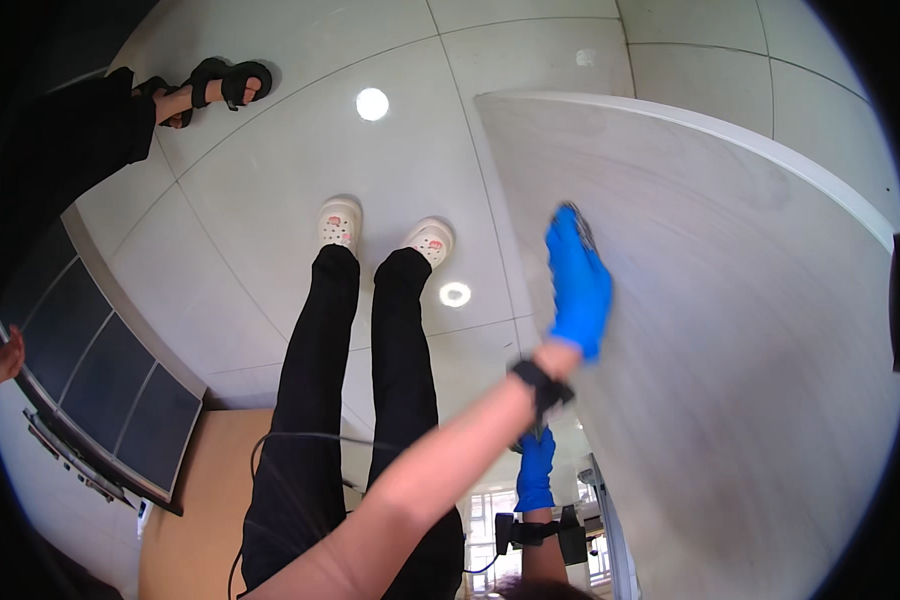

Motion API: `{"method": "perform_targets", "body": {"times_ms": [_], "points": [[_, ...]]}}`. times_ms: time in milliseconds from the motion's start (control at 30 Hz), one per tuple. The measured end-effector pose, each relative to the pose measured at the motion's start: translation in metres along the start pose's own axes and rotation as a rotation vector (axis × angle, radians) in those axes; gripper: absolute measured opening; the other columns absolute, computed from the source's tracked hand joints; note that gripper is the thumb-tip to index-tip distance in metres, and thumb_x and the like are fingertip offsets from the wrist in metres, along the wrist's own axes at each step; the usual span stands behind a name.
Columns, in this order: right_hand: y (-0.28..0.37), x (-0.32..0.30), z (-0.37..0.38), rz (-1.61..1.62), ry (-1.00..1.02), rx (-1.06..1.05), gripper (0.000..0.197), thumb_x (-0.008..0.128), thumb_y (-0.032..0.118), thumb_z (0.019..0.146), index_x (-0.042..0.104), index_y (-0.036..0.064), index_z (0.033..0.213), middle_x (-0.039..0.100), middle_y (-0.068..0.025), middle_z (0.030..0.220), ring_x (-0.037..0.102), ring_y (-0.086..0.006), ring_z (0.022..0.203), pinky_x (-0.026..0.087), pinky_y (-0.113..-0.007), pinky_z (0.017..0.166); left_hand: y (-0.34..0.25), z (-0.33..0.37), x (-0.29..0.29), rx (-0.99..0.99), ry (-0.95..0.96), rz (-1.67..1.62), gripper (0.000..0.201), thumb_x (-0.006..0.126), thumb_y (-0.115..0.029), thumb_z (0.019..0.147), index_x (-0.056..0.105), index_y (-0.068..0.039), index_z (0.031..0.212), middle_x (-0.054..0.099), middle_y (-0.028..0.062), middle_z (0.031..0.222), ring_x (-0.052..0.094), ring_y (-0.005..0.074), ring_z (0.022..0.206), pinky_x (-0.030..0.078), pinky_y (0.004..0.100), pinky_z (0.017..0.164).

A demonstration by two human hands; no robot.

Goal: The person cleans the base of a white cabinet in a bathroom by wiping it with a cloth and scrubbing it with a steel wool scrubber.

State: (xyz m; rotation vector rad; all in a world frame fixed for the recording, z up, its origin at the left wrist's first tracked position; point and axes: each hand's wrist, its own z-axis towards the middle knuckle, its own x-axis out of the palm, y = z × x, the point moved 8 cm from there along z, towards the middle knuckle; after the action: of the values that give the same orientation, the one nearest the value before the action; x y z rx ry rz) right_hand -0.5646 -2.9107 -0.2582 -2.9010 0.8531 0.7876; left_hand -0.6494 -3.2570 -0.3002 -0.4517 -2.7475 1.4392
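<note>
My left hand [580, 285] wears a blue glove with a dark grey patch at the fingertips. Its fingers are stretched out and close together. It lies over the near side of a large pale grey, streaked panel [730, 350] with a white edge; whether it touches the panel I cannot tell. A black strap [542, 388] circles my left wrist. Just past that wrist, lower in the picture, a second blue-gloved hand [536, 475] shows, smaller, with a black device on its wrist. This may be my right hand or a reflection; its fingers are mostly hidden.
Glossy pale tiles [260, 200] make up the floor under my white clogs [431, 241]. At far left, another person's black sandals [242, 84] and bare hand [5, 362] show. A dark-panelled unit [100, 360] and a tan board [205, 500] stand at left. A thin cable [315, 434] crosses my legs.
</note>
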Motion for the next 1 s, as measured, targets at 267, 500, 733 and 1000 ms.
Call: {"method": "perform_targets", "body": {"times_ms": [267,500,733,1000], "points": [[0.001,-0.002,0.029,0.504,0.062,-0.007,0.041,0.051,0.017,0.086,0.043,0.0031,0.123,0.05,-0.0095,0.114,0.05,-0.0175,0.099,0.042,-0.032,0.086,-0.026,-0.047,0.019,0.099,0.102,-0.019,0.045,0.038,-0.005,0.089,0.03,0.002,0.133,0.034,0.0145,0.138,0.03,0.0265,0.129,0.026,0.0337,0.105],[0.047,0.026,0.033,0.187,0.126,-0.142,0.042,0.051,0.02,0.088,0.042,0.001,0.125,0.05,-0.0081,0.119,0.05,-0.0171,0.103,0.042,-0.031,0.087,0.043,0.005,0.004,0.088,0.135,0.02,0.047,0.04,0.003,0.087,0.031,0.001,0.133,0.038,0.019,0.134,0.038,0.0273,0.124,0.029,0.0321,0.102],[0.04,0.015,0.015,-0.371,0.062,-0.208,0.035,0.047,-0.003,0.081,0.052,-0.0013,0.115,0.057,-0.0121,0.104,0.057,-0.0209,0.091,0.047,-0.03,0.077,0.034,-0.033,-0.024,-0.05,0.36,-0.162,0.054,0.046,0.006,0.082,0.034,-0.005,0.133,0.041,0.0171,0.132,0.043,0.0251,0.12,0.032,0.0304,0.101],[0.203,-0.037,-0.017,-0.218,-0.132,-0.727,0.044,0.042,-0.007,0.074,0.049,-0.0031,0.117,0.05,-0.0142,0.116,0.054,-0.0231,0.101,0.046,-0.033,0.085,0.037,0.047,-0.146,-0.213,0.123,-0.429,0.043,0.05,-0.004,0.086,0.04,0.001,0.128,0.052,0.0088,0.118,0.051,0.015,0.106,0.041,0.0275,0.092]]}}
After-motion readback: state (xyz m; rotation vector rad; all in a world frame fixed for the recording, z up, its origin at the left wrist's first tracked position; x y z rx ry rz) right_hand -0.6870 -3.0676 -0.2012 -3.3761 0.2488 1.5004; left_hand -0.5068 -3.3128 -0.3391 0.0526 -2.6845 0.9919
